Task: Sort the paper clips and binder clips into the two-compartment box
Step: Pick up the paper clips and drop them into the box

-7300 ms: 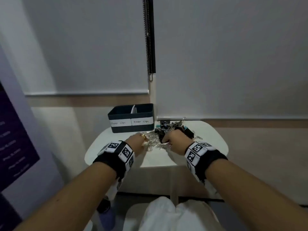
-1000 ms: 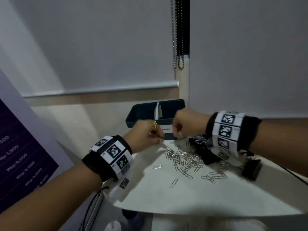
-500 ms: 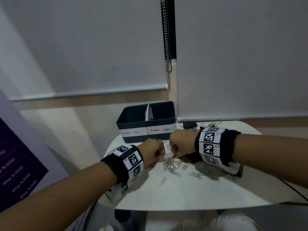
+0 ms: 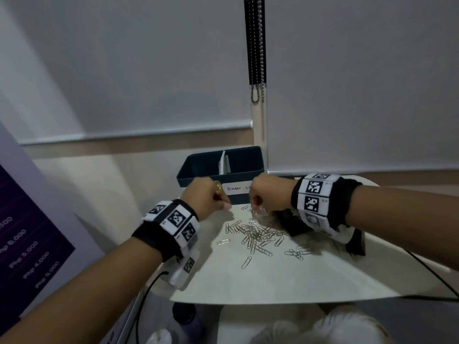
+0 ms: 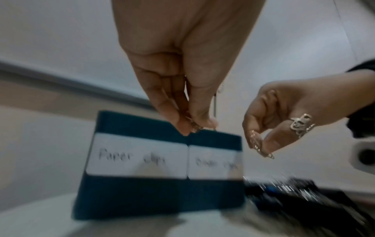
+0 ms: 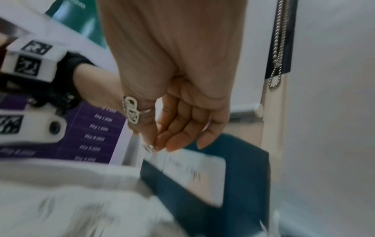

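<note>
My left hand [image 4: 206,196] pinched paper clips just before the box [image 4: 198,167]; my right hand [image 4: 267,194], nearer the pile [image 4: 255,235], also pinched clips.

Both hands [image 4: 268,194] rose toward box [image 4: 198,170]

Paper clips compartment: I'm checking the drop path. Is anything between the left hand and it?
Nothing visible. The left hand pinches paper clips in front of the box; the compartment is open-topped, and the right hand is off to the side.
</note>
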`<action>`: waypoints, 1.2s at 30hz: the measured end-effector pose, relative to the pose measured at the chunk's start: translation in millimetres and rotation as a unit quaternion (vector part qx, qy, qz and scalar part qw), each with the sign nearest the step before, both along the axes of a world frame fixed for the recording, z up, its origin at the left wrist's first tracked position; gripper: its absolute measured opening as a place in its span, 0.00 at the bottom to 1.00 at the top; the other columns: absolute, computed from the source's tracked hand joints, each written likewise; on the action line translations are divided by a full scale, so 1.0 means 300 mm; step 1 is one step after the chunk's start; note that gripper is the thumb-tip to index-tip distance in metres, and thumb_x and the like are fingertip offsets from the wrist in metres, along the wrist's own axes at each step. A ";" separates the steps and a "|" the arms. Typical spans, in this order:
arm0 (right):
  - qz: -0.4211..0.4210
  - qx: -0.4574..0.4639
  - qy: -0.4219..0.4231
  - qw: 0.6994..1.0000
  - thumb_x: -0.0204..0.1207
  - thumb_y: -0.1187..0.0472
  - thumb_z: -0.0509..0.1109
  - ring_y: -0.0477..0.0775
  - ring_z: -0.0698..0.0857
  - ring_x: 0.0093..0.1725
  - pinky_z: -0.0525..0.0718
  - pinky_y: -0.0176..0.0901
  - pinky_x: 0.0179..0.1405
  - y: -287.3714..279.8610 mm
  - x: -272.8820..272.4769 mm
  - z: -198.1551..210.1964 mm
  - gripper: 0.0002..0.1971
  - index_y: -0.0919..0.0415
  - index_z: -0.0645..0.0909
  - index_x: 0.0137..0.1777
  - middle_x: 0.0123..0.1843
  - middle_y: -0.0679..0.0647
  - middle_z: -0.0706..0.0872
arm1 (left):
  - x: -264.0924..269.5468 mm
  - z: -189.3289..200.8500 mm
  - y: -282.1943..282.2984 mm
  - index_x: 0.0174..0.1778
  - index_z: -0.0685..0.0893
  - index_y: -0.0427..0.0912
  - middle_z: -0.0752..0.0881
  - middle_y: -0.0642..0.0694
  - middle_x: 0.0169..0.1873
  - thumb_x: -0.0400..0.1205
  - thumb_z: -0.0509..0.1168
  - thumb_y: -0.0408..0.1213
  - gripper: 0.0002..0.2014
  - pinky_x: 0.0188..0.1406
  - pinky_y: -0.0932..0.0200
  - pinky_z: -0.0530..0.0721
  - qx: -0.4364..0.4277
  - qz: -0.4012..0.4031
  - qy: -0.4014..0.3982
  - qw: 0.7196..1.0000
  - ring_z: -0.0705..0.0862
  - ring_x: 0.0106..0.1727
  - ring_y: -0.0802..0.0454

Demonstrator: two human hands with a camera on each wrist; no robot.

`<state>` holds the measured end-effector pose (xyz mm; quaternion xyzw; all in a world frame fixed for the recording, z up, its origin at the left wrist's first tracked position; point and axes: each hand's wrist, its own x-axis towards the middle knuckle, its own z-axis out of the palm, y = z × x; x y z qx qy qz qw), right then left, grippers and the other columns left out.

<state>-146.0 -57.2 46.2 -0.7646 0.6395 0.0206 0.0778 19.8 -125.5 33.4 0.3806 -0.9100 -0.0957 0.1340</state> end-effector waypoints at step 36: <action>0.014 0.045 0.029 0.998 0.75 0.72 0.66 0.56 0.86 0.57 0.83 0.45 0.62 0.078 0.009 -0.074 0.13 0.65 0.88 0.55 0.56 0.58 0.89 | -0.074 -0.101 0.114 0.59 0.84 0.40 0.81 0.42 0.58 0.77 0.70 0.44 0.17 0.59 0.60 0.78 0.029 -0.087 -0.177 0.980 0.82 0.56 0.48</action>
